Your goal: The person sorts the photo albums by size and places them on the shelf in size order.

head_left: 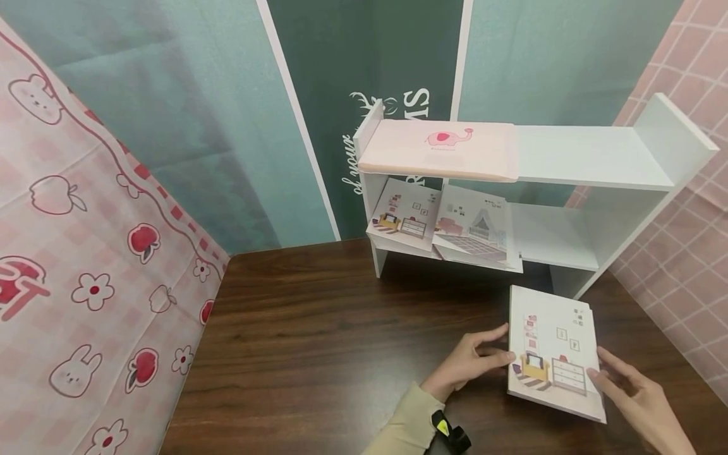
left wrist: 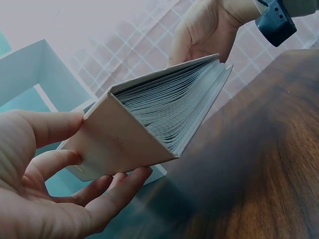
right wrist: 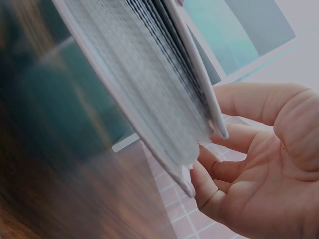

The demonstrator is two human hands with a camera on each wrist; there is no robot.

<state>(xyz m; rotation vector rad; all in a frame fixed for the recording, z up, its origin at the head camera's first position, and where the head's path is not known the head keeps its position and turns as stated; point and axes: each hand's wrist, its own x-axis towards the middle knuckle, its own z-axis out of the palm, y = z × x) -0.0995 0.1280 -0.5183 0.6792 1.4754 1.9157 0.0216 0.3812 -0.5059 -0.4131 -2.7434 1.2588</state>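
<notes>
A thick white photo album [head_left: 560, 335], its cover printed with a yellow chair and a chest of drawers, is held just above the brown tabletop at the right front. My left hand [head_left: 467, 361] grips it by the spine, thumb at the upper edge and fingers reaching underneath. At the opposite, open side, my right hand [head_left: 639, 395] pinches the cover edges between thumb and fingers. The left wrist view shows the many pages [left wrist: 164, 107] slightly fanned between the covers. In the right wrist view, fingertips [right wrist: 202, 179] touch the lower cover's corner.
Behind the album stands a white two-tier shelf [head_left: 603, 155]. A pink flat item [head_left: 392, 145] with an elephant print lies on its top board. Two similar albums, one with a chair [head_left: 406, 212] and one with a canopy [head_left: 474, 221], lean on the lower board. Patterned cloths hang around the table.
</notes>
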